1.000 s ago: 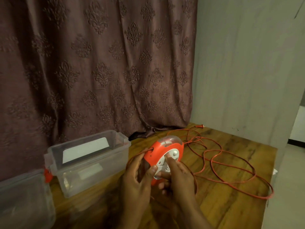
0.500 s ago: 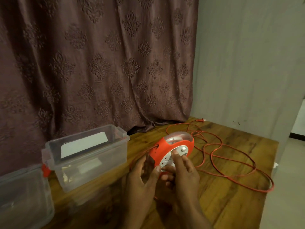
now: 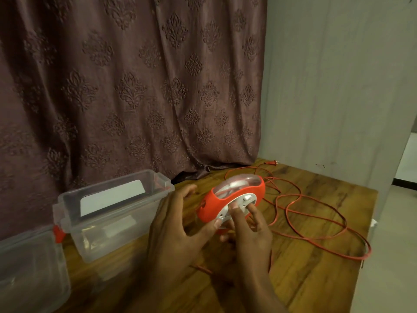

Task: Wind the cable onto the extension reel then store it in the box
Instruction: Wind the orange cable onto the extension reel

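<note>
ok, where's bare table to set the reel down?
Bare wood in front of the clear plastic box, left of the hands, and at the near right edge of the wooden table. The loose orange cable crowds the right.

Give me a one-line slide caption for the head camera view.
Two hands work an orange extension reel over a wooden table, its orange cable sprawled loose, a clear plastic box waiting open.
</note>
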